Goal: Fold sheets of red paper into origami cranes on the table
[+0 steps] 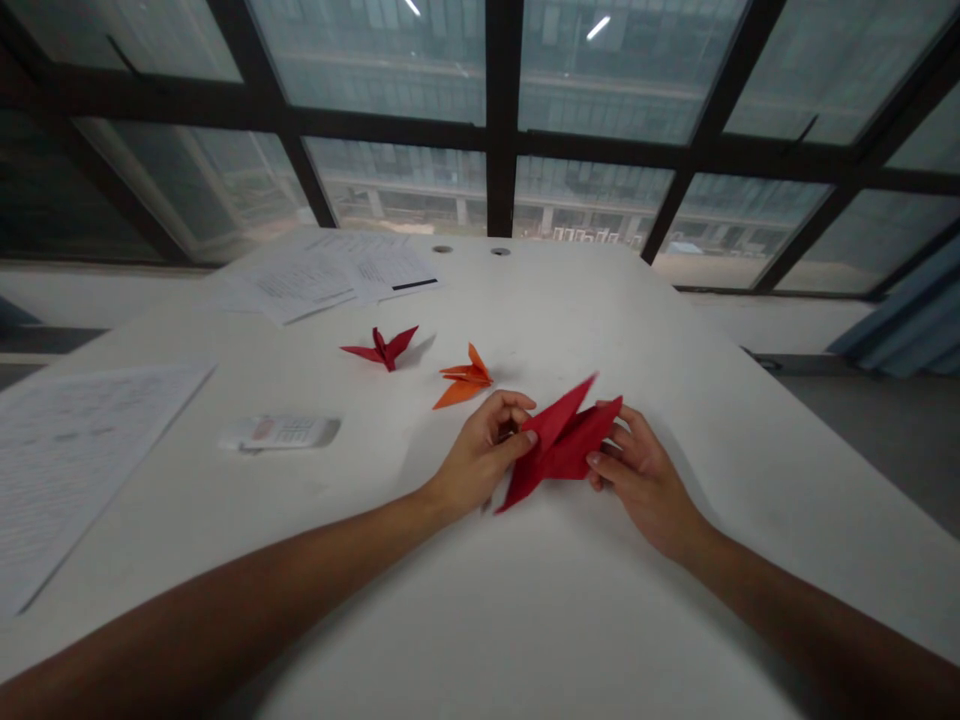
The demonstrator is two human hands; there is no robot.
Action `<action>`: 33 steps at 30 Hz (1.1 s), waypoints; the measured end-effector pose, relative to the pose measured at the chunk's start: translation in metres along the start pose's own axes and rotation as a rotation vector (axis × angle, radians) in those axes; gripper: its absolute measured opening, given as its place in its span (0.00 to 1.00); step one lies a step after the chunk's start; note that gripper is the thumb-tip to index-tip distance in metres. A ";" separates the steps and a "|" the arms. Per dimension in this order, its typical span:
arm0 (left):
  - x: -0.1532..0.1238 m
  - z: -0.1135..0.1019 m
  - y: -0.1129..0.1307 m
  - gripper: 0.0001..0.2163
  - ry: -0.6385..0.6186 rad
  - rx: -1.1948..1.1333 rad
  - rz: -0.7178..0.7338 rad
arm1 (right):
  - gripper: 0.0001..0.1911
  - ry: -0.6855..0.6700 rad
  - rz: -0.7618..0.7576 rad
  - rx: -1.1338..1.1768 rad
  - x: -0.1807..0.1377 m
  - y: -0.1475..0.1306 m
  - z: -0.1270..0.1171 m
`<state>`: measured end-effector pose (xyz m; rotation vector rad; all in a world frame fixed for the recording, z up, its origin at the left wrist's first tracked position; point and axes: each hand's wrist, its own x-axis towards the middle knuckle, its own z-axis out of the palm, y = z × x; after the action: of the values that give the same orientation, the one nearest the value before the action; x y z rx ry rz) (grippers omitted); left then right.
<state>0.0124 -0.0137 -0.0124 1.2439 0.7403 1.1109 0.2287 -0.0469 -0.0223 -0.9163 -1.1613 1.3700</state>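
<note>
A folded red origami paper (559,440) with several pointed flaps is held between both hands above the white table. My left hand (487,445) pinches its left side, with the thumb lying on the front of the paper. At its right edge my right hand (637,475) grips the paper between thumb and fingers; some of those fingertips are hidden behind it. Beyond my left hand lies an orange origami bird (466,377). Farther left and back sits a smaller dark red origami crane (384,347) with its wings spread.
The white table (585,300) reaches back to dark-framed windows. Printed sheets (315,275) lie at the back left, and another sheet (90,450) at the near left. A small white packet (281,432) rests left of my hands. Two round cable holes (500,252) are near the far edge.
</note>
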 end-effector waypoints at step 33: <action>0.006 0.000 -0.006 0.04 0.262 0.267 0.155 | 0.06 0.146 -0.263 -0.415 -0.008 0.003 -0.005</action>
<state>0.0158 -0.0078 -0.0172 1.4138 1.0294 1.3518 0.2343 -0.0543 -0.0269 -1.0887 -1.4238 0.8505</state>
